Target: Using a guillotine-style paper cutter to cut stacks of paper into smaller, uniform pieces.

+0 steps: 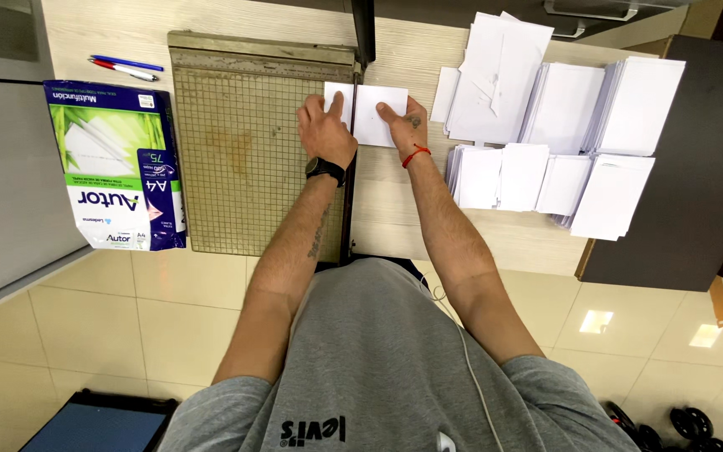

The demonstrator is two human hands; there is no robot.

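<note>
A small stack of white paper (pixel 371 110) lies across the right edge of a gridded paper cutter board (pixel 236 151), under the raised black blade arm (pixel 363 29). My left hand (pixel 325 127), with a black watch on the wrist, presses flat on the paper's left part on the board. The paper's right part, which overhangs onto the wooden table (pixel 395 213), is pinned by my right hand (pixel 403 121), which wears a red wrist string. Both hands have fingers spread on the sheets.
Several stacks of cut white sheets (pixel 562 142) cover the table's right side. A wrapped ream of paper (pixel 119 163) lies left of the cutter, with two pens (pixel 125 67) beyond it. A dark surface (pixel 696 167) adjoins on the right. Tiled floor lies below.
</note>
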